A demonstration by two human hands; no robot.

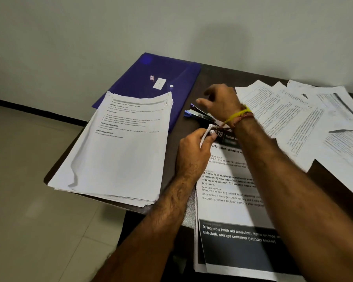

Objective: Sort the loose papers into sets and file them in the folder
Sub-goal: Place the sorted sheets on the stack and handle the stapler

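A blue plastic folder (167,78) lies closed at the back of the dark table (210,78). A clipped stack of papers (120,151) rests on its near end. In front of me lies a paper set (228,200) with a black footer. My left hand (194,153) pinches its top left corner. My right hand (220,104) rests over a blue and silver stapler (198,113) just above that corner; its fingers hang loosely and its grip is not plain to see. Loose sheets (306,119) fan out on the right.
The table's left edge (55,169) drops to a tiled floor (29,220). A white wall (171,27) stands close behind the table. The clipped stack overhangs the table's left front edge.
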